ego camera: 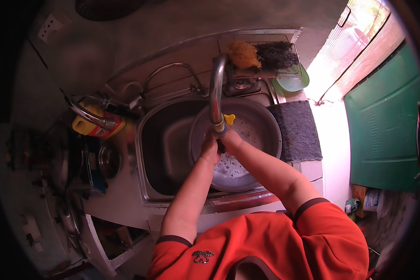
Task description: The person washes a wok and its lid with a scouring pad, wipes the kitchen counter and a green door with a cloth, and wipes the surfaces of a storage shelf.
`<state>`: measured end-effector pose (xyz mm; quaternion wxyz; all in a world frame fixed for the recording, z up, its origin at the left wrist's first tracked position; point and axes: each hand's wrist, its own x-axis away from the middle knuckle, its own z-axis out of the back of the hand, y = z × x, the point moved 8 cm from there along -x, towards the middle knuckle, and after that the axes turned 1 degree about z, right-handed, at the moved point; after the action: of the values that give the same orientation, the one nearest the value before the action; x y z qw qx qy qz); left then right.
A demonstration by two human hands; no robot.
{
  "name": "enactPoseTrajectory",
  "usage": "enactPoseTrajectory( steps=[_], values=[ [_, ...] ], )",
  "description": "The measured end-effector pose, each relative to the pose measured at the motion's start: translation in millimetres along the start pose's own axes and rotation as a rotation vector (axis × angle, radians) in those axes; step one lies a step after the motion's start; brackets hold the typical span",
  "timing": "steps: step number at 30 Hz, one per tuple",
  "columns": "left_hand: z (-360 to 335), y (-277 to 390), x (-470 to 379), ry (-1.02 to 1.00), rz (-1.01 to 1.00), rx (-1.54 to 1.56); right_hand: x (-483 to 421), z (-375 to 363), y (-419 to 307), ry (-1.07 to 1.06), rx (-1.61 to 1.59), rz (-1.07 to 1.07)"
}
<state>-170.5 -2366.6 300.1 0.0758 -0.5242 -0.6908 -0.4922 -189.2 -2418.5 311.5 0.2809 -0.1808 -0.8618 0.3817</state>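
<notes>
Both of my hands are at the outlet of a curved metal faucet (217, 91), over a grey plastic basin (269, 129) with soapy water in it. The basin sits at the right part of a stainless steel sink (157, 147). My left hand (210, 150) is at the left, just below the spout's end, its fingers partly hidden. My right hand (231, 140) is close beside it, its fingertips hidden near the spout. A small yellow handle (229, 119) sticks out beside the outlet. Whether either hand grips anything is not visible.
A dark grey cloth (295, 129) lies right of the basin. Behind, a wire rack (283, 74) holds an orange mesh scrubber (244, 54) and a dark one (278, 54), near a green dish (294, 80). A yellow bottle (91, 120) and metal bowl (110, 159) stand left.
</notes>
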Motion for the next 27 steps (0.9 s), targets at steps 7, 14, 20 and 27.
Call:
enactPoseTrajectory(
  steps=[7,14,20,27],
  values=[
    [5.4,-8.8,8.6,-0.273,0.267,-0.339,26.3,-7.6,-36.6,-0.399,0.575,0.014],
    [-2.1,0.7,0.7,-0.252,-0.099,-1.045,39.3,-26.2,-41.5,-0.547,1.813,0.364],
    [-14.4,33.8,21.4,0.172,-0.024,-1.710,30.9,2.8,-8.9,-0.468,1.382,-0.066],
    [-26.6,27.5,16.6,-0.315,-0.503,-2.034,81.7,-2.5,31.0,-0.188,-0.025,-0.743]
  ],
)
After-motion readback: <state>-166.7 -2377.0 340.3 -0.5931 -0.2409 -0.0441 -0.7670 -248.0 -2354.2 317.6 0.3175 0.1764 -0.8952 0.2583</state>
